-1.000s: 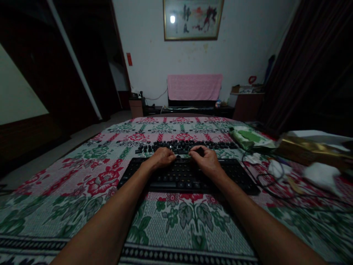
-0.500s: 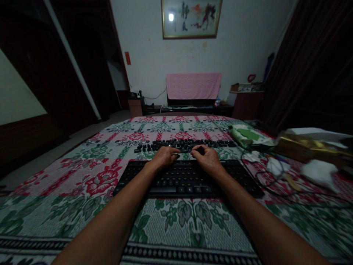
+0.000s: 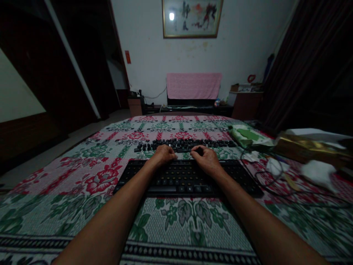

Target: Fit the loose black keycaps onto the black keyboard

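Note:
A black keyboard [image 3: 190, 178] lies flat in front of me, with most of its keycaps off and small pale key stems showing. The space bar and several keys in its lower rows are in place. Beyond it, loose black keycaps [image 3: 184, 142] spread in a long row across the cloth. My left hand [image 3: 164, 154] is closed at the keyboard's far edge, fingertips pointing down; what they hold is hidden. Opposite it, my right hand [image 3: 206, 159] is curled shut over the far edge, a dark piece that looks like a keycap [image 3: 199, 150] between thumb and fingers.
A flowered cloth [image 3: 193, 224] covers the table. On the right lie a black cable [image 3: 264, 189], crumpled white tissues [image 3: 317, 173], a green-and-white packet [image 3: 248, 137] and a gold box [image 3: 309, 149]. At the far wall, a pink cloth [image 3: 194, 85] drapes over a dark screen.
My left hand has drawn back slightly to the left, and its fingers have turned downward. The right hand stays almost in place, its fingers slightly shifted.

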